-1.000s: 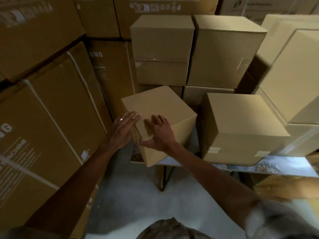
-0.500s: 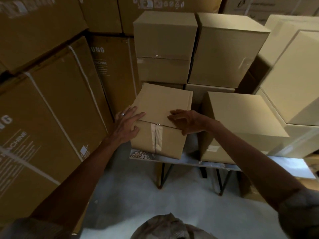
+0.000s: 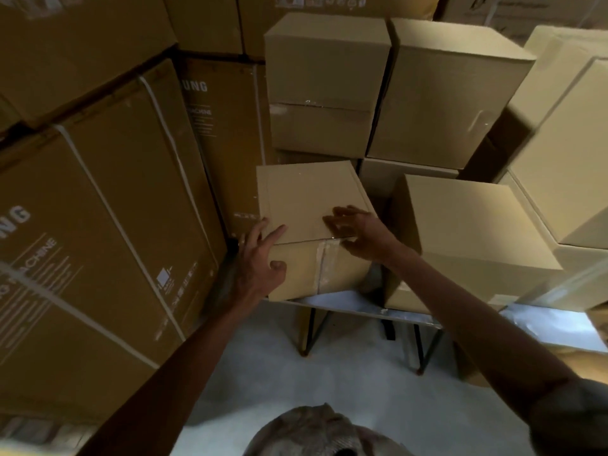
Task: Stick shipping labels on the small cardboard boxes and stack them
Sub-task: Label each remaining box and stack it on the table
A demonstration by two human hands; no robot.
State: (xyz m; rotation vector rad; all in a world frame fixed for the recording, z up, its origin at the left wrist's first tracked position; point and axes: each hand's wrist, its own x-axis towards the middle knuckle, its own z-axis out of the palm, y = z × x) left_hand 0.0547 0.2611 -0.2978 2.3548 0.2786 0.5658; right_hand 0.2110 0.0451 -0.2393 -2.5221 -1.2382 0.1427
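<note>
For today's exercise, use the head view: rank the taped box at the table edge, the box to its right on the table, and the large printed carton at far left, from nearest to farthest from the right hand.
1. Taped box: under the right hand, touching it.
2. Right-hand box: just right of the hand, on the table.
3. Printed carton: far left, beyond the left hand.

The small box (image 3: 309, 205) is matt brown cardboard with a glossy clear tape strip (image 3: 324, 264); the bench (image 3: 348, 302) edge looks like smooth, pale metal.
</note>
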